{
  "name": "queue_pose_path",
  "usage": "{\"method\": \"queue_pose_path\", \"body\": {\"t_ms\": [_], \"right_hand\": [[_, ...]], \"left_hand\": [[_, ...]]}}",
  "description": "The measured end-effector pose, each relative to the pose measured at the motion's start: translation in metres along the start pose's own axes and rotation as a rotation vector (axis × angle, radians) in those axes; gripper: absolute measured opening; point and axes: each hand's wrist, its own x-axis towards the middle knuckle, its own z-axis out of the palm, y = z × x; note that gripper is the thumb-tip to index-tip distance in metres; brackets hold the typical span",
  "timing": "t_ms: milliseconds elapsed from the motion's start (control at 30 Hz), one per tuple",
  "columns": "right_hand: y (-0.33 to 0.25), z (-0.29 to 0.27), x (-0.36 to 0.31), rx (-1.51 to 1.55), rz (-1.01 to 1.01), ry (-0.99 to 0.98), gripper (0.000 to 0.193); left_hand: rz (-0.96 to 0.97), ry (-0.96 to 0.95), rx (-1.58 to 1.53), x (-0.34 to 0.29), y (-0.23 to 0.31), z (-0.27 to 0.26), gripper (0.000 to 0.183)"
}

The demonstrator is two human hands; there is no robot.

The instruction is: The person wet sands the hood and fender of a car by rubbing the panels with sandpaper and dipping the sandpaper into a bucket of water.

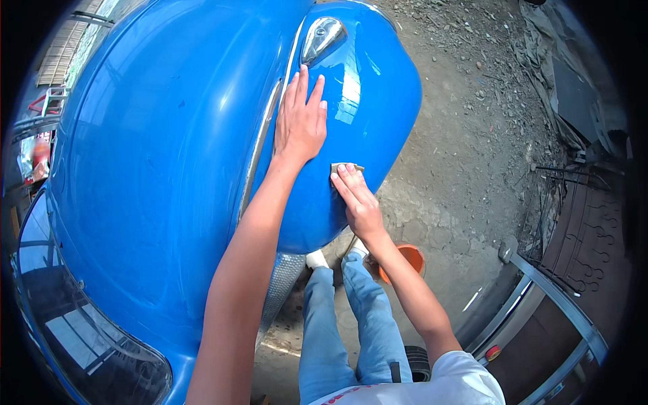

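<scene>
A glossy blue car fender (378,74) curves out beside the rounded blue hood (169,115). My left hand (301,121) lies flat on the fender near the metal trim strip (260,145), fingers spread, with nothing in it. Its fingertips reach close to a chrome teardrop-shaped lamp (322,39). Lower on the fender, my right hand (358,196) presses a small tan pad (335,169) against the paint with its fingers together. Most of the pad is hidden under the fingers; whether it is folded sandpaper or a sponge, I cannot tell.
An orange bucket (413,256) stands on the ground by my right forearm. Under the fender is a textured metal running board (282,287). A tire (417,361) lies near my legs. At the right are a grey metal frame (560,307) and rubble (466,40).
</scene>
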Motion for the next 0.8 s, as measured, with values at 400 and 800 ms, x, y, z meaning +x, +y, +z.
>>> {"method": "queue_pose_path", "body": {"t_ms": [400,800], "right_hand": [[0.051,0.000,0.215,-0.062,0.064,0.199,0.043],[0.010,-0.027,0.099,-0.106,0.041,-0.047,0.055]], "left_hand": [[-0.072,0.169,-0.133,-0.079,0.015,-0.018,0.044],[-0.090,0.194,-0.184,-0.082,0.012,-0.023,0.043]]}}
